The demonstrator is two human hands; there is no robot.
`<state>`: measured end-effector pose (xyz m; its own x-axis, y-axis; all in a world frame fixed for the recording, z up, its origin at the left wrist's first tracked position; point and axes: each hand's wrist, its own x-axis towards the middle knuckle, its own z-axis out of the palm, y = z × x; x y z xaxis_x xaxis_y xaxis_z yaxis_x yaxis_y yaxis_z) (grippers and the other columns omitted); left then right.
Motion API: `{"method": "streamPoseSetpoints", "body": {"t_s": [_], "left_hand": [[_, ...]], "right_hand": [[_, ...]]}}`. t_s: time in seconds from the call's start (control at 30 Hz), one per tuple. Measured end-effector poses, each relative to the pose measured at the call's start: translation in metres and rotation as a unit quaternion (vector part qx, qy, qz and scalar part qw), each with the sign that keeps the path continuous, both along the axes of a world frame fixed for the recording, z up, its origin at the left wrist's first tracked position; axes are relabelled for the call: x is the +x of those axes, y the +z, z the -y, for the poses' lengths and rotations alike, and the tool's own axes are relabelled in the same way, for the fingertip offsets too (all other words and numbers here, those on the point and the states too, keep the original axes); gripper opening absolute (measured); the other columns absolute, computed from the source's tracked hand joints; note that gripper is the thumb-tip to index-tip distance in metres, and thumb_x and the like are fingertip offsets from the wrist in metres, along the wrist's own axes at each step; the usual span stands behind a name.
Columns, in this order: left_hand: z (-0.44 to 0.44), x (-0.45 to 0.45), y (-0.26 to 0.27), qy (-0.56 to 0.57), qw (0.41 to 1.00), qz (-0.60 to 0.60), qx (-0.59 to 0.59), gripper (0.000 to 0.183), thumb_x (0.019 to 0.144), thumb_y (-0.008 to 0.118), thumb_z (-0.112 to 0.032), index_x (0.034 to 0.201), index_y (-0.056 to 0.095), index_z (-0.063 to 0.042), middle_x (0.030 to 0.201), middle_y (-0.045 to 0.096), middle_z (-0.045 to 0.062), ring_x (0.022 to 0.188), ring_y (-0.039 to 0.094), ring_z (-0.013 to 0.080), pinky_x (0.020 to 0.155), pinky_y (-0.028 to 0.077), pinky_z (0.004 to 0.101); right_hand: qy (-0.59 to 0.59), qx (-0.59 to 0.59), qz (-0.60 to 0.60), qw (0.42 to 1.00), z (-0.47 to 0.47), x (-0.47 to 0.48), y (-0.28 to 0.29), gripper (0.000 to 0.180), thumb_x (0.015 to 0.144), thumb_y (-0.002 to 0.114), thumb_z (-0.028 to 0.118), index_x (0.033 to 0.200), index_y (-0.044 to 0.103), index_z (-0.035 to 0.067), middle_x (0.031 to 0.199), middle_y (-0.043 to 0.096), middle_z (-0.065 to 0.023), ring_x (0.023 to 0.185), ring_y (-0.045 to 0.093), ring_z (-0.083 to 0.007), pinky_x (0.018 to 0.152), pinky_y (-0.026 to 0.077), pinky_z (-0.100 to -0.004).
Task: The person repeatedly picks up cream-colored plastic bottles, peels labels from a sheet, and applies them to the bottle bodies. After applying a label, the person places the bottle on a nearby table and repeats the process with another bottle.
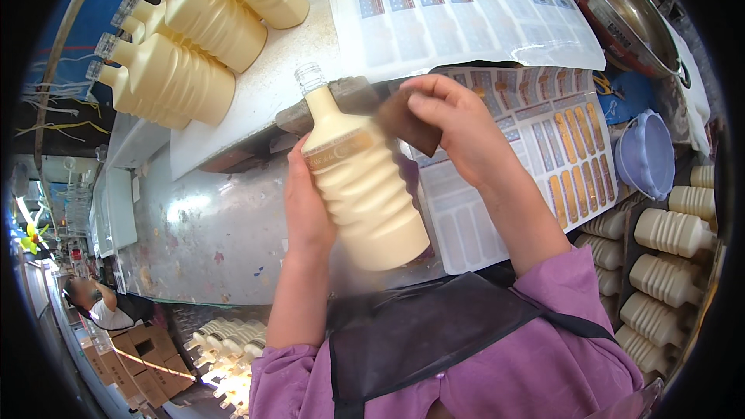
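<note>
A ribbed cream-coloured bottle [372, 203] with a clear threaded neck lies tilted before me, its neck pointing away. My left hand [311, 198] grips it along its left side. Across its shoulder runs a gold-toned label band [340, 150] that bears writing. My right hand [451, 119] pinches a thin brown flat piece [416, 125], perhaps a scraper or pad, by its upper edge. That piece is at the bottle's right shoulder; whether it touches is unclear. Grey blocks [352, 93], perhaps stone, sit beside the bottle's neck.
Label sheets [512, 186] with gold strips lie under my right forearm; another sheet [430, 17] lies beyond. Several similar bottles [174, 78] stand back left. A lilac bucket [646, 154], metal basin [623, 6] and stacked bottles [663, 279] are right. Another person [107, 302] is far left near cardboard boxes [142, 361].
</note>
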<state>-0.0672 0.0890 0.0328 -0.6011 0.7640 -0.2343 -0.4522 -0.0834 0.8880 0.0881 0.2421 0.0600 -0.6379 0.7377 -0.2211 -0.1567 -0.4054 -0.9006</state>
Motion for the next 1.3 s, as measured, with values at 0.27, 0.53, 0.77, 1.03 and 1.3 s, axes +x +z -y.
{"method": "streamPoseSetpoints", "body": {"t_s": [0.27, 0.53, 0.77, 1.03, 1.3], "left_hand": [[0.006, -0.008, -0.009, -0.048, 0.996, 0.060, 0.041, 0.052, 0.112, 0.040, -0.037, 0.147, 0.045, 0.001, 0.137, 0.060, 0.015, 0.124, 0.061, 0.0241, 0.108, 0.048, 0.0402], [0.005, -0.004, 0.007, -0.017, 0.998, 0.018, 0.051, 0.045, 0.111, 0.050, -0.029, 0.144, 0.051, 0.001, 0.132, 0.066, 0.012, 0.117, 0.065, 0.0186, 0.102, 0.054, 0.0349], [0.007, -0.004, 0.006, -0.001, 0.999, 0.005, 0.033, 0.044, 0.110, 0.052, -0.028, 0.143, 0.053, 0.001, 0.131, 0.066, 0.011, 0.115, 0.065, 0.0169, 0.099, 0.054, 0.0333], [0.007, -0.008, 0.003, -0.022, 0.998, 0.022, 0.054, 0.044, 0.111, 0.051, -0.027, 0.144, 0.052, 0.003, 0.130, 0.067, 0.012, 0.114, 0.065, 0.0163, 0.099, 0.054, 0.0324], [0.010, -0.012, -0.004, -0.029, 0.996, 0.063, 0.054, 0.044, 0.113, 0.041, -0.031, 0.143, 0.053, -0.001, 0.132, 0.065, 0.010, 0.118, 0.063, 0.0178, 0.102, 0.052, 0.0341]], "right_hand": [[-0.146, 0.411, 0.139, 0.889, 0.018, -0.010, 0.008, 0.023, 0.087, 0.074, 0.001, 0.109, 0.072, 0.002, 0.104, 0.075, -0.0112, 0.092, 0.072, -0.0173, 0.081, 0.057, -0.0314], [-0.118, 0.544, 0.018, 0.831, 0.048, -0.003, 0.005, 0.032, 0.068, 0.079, -0.003, 0.099, 0.074, 0.008, 0.099, 0.076, -0.0109, 0.087, 0.074, -0.0292, 0.075, 0.059, -0.0378], [-0.061, 0.710, 0.032, 0.701, 0.062, -0.014, 0.019, 0.032, 0.071, 0.076, -0.001, 0.102, 0.074, 0.008, 0.096, 0.075, -0.0085, 0.082, 0.073, -0.0265, 0.070, 0.056, -0.0382], [-0.033, 0.771, 0.061, 0.633, 0.069, -0.019, 0.024, 0.033, 0.072, 0.072, 0.006, 0.105, 0.075, 0.005, 0.098, 0.075, -0.0091, 0.087, 0.073, -0.0245, 0.072, 0.054, -0.0361], [-0.016, 0.805, 0.103, 0.584, 0.083, -0.034, 0.043, 0.030, 0.073, 0.071, 0.000, 0.102, 0.077, 0.004, 0.097, 0.075, -0.0092, 0.084, 0.072, -0.0239, 0.067, 0.052, -0.0342]]}}
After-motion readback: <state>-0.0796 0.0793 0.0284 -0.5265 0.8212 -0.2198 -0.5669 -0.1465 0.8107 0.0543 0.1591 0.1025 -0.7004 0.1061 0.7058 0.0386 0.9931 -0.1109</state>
